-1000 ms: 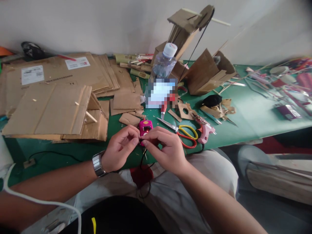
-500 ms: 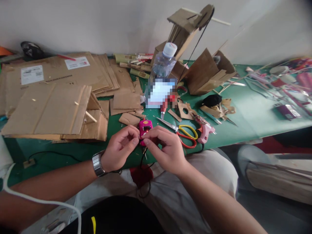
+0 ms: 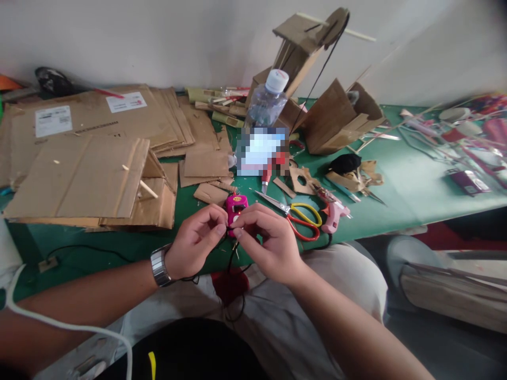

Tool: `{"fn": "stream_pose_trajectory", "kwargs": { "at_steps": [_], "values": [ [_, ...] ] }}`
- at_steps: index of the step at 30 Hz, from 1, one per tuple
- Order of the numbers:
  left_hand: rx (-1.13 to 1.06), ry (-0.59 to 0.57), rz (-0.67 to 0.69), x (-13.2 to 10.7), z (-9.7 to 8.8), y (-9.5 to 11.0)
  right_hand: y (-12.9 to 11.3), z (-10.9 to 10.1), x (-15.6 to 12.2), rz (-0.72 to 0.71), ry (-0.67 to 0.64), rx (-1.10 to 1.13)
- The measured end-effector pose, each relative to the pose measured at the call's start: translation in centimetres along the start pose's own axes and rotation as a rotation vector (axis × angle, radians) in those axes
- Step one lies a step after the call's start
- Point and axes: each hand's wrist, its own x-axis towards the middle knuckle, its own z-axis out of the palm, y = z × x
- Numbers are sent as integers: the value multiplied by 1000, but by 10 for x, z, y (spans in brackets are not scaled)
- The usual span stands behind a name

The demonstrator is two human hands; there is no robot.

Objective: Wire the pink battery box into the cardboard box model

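Note:
My left hand (image 3: pixel 201 237), with a silver watch on the wrist, is closed in a pinch on a thin black cord (image 3: pixel 231 259). Facing it, my right hand (image 3: pixel 270 240) pinches the same cord, its fingertips almost meeting those of the left. The cord hangs down toward my lap, and the part between the fingertips is too small to make out well. Just behind the fingertips lies a bright pink device (image 3: pixel 236 201) with a small red light, partly hidden by my hands. Scissors (image 3: pixel 293 210) with yellow and red handles rest beside my right hand.
A pink glue gun (image 3: pixel 336 214) lies right of the scissors. Behind are a craft knife (image 3: pixel 265 182), a plastic bottle (image 3: pixel 264 103), and cardboard scraps (image 3: pixel 206 162). A cardboard structure (image 3: pixel 75 179) occupies the left of the green table (image 3: pixel 400 195); a taller cardboard box (image 3: pixel 328 116) stands behind.

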Motion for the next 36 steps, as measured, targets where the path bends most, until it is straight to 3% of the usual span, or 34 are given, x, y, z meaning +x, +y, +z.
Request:
{"fn": "stream_pose_trajectory", "kwargs": {
  "at_steps": [8, 13, 18, 28, 36],
  "values": [
    [12, -4, -4, -1, -2, -1, 2, -1, -2, 75, 18, 39],
    [16, 6, -12, -1, -1, -2, 2, 0, -2, 6, -32, -29],
    [17, 22, -13, -1, 0, -1, 3, 1, -1, -16, 2, -45],
    [-55, 29, -90, -6, -2, -10, 6, 2, -5, 209, 24, 279],
    [-30, 33, -91, -3, -2, -3, 7, 2, -1, 72, 10, 7]
  ]
}}
